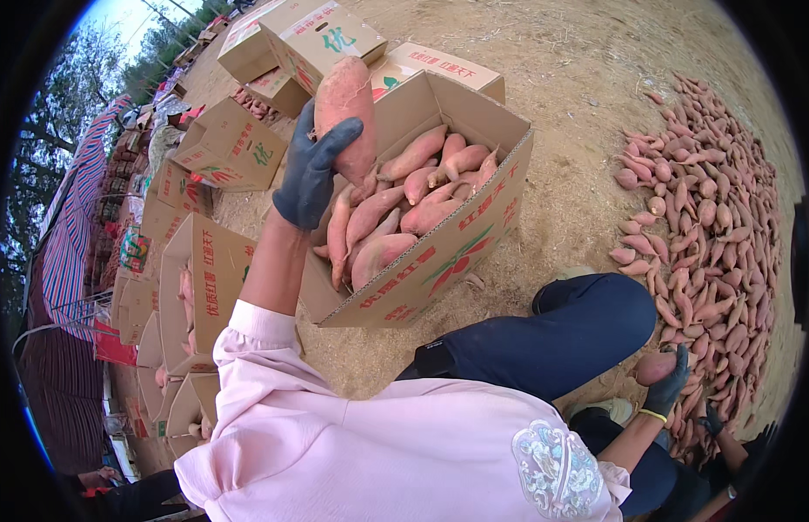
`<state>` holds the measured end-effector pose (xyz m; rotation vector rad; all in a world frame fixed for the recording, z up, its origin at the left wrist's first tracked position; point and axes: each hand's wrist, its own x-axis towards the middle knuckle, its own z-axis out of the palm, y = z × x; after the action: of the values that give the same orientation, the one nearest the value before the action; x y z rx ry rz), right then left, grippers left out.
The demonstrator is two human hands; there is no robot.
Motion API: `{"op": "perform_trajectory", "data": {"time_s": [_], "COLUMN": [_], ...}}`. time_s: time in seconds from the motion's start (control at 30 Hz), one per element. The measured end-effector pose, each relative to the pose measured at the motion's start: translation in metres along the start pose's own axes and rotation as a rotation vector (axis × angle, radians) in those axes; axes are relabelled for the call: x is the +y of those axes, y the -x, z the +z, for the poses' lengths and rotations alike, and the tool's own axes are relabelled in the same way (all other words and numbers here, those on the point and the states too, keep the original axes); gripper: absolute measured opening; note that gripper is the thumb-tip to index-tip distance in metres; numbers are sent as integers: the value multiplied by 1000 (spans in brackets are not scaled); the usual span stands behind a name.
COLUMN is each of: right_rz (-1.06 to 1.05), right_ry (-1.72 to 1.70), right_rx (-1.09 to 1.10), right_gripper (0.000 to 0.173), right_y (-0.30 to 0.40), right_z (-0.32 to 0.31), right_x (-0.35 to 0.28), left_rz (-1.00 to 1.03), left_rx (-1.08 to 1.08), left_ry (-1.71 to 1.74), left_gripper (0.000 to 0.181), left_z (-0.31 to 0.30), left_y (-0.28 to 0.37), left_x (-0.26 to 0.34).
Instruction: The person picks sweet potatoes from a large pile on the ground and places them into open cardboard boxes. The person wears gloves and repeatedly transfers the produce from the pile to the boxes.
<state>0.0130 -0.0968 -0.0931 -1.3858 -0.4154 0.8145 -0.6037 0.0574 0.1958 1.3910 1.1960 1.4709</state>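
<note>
My left hand [310,173], in a dark glove, grips a large sweet potato [346,107] and holds it upright over the near left part of an open cardboard box [466,225]. Several smaller sweet potatoes [375,212] lie loose inside that box, which has red printing and a leaf picture on its side. Low at the right, my gloved right hand [671,385] has its fingers around another sweet potato [652,368]. It is beside the near edge of a long heap of sweet potatoes [711,228] on the ground.
Open cartons [215,293] with sweet potatoes stand at the left, and more boxes [333,39] are beyond mine. Another person's gloved hand [711,421] is at the heap, close to my right arm. My bent knee [594,326] is between box and heap. A striped tarp [75,241] hangs far left.
</note>
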Motion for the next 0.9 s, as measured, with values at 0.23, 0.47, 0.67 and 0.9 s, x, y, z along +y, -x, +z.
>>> {"op": "perform_trajectory", "data": {"time_s": [0.23, 0.47, 0.67, 0.9], "right_rz": [193, 293, 262, 252], "right_ry": [67, 17, 79, 92], "right_rx": [-153, -225, -245, -195], "right_gripper": [34, 31, 27, 26], "right_y": [1, 0, 5, 26], "right_z": [-18, -18, 7, 26], "right_x": [28, 33, 40, 25], "left_rz": [77, 91, -583, -669], "left_rx": [115, 144, -246, -468], "left_ry": [-686, -1106, -1541, -1556], "left_gripper": [76, 75, 64, 58], "left_z": [-91, -124, -169, -158], "left_y": [23, 16, 36, 3], "left_x": [-38, -65, -123, -143]}}
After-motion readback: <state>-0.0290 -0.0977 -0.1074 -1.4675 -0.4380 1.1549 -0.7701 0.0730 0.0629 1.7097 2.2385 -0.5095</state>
